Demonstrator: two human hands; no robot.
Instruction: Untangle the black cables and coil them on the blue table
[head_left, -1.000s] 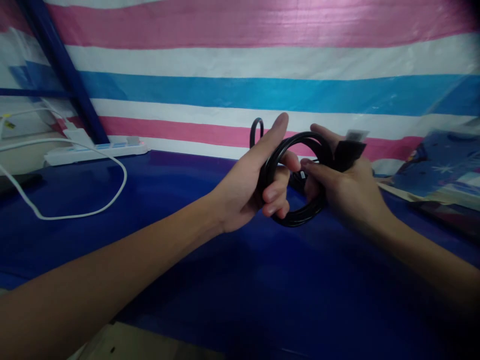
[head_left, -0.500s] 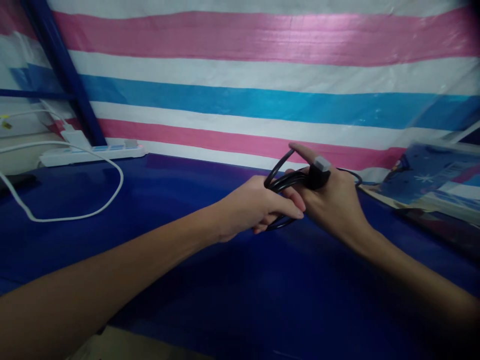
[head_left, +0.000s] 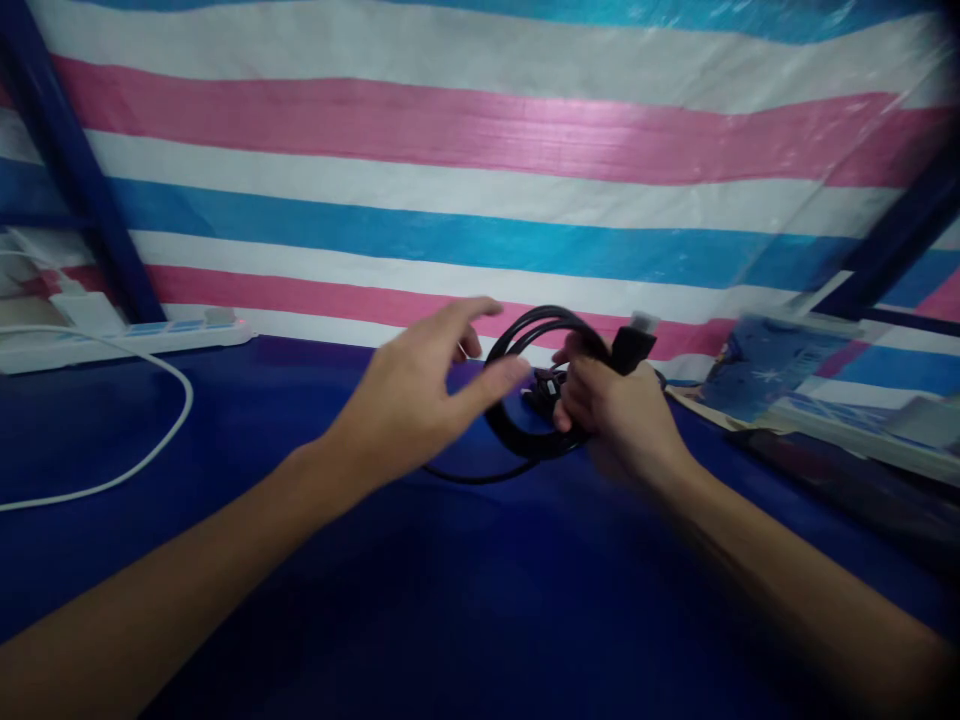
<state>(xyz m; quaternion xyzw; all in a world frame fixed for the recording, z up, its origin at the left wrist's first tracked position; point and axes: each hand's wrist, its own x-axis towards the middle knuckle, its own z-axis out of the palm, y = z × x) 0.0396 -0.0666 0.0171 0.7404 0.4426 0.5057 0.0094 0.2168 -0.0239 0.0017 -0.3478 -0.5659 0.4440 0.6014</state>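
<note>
well left of your left fingers lies a long white plastic power strip (head_left: 161,343), with a thin white cable (head_left: 177,420) curving nearer them. your left hand (head_left: 409,388) is spread, thumb apart from half-bent fingers, gripping nothing; its thumb tip overlaps the round, black, rubbery-looking cable coil (head_left: 536,442), and whether it touches cannot be told. the coil stands between both hands, a black strand (head_left: 480,480) drooping below your left fingers. your right hand (head_left: 622,408) is closed round the coil's right side, a black plug with a pale tip (head_left: 632,348) jutting above its fingers. expect it light, springy, slightly slick: pinch all turns together beside the plug, sparing the tip.
</note>
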